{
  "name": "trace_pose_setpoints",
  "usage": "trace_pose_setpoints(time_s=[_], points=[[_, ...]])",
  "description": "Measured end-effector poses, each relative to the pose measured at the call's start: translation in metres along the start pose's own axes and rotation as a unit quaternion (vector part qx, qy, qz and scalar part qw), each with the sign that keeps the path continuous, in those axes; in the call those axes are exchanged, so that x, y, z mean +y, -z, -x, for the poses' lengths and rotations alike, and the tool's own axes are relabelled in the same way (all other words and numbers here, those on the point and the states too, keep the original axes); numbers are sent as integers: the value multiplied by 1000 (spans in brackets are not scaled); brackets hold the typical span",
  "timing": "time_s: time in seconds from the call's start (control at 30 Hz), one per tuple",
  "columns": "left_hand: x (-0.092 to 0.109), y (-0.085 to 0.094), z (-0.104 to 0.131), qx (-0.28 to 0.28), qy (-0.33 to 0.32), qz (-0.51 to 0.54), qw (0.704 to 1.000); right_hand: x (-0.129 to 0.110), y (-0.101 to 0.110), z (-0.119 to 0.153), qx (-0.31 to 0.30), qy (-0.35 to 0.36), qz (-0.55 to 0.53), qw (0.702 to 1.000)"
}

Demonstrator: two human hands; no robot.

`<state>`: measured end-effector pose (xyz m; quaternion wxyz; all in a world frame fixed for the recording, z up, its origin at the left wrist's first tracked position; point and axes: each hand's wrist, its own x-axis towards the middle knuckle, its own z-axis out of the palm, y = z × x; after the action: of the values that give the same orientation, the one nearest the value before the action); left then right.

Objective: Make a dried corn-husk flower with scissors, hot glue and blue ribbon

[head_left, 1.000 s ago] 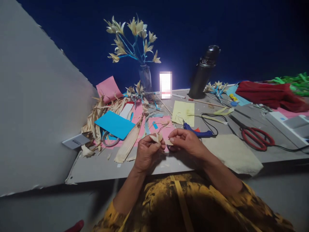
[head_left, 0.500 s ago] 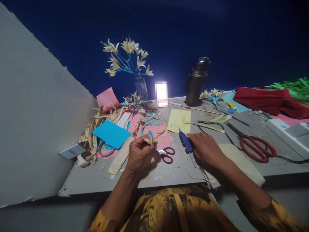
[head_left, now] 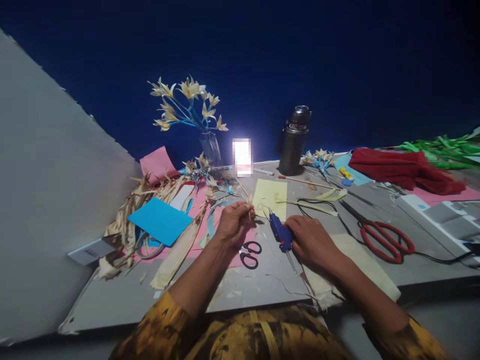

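Note:
My left hand is closed in a pinch on a small pale husk piece, above the pink paper left of the yellow paper. Just right of centre, my right hand has its fingers curled at the handle of a blue glue gun, whose tip points up and left at the yellow paper. Small black-handled scissors lie on the table below my left hand. A cream cloth is beneath my right forearm.
Dried husks and a blue sheet lie left. Behind stand a glass vase of husk flowers, a bright blurred rectangle and a dark flask. Large red-handled scissors, a red cloth and a white tray-like object are right.
My left hand has moved forward and toward the yellow paper, with the husk piece still pinched. My right hand stays by the glue gun. The whole view has shifted slightly.

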<state>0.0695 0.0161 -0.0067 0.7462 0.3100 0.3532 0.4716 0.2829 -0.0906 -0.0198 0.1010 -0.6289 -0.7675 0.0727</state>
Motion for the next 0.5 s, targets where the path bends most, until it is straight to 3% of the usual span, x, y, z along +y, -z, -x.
trace_pose_setpoints(time_s=[0.13, 0.27, 0.5], points=[[-13, 5, -11, 0, 2, 0, 1000, 6, 7, 6, 33, -5, -159, 987], [-9, 2, -1, -8, -11, -6, 1000, 2, 22, 14, 84, -36, -357, 930], [2, -1, 14, -6, -100, -125, 987, -10, 27, 15, 82, 16, -357, 930]])
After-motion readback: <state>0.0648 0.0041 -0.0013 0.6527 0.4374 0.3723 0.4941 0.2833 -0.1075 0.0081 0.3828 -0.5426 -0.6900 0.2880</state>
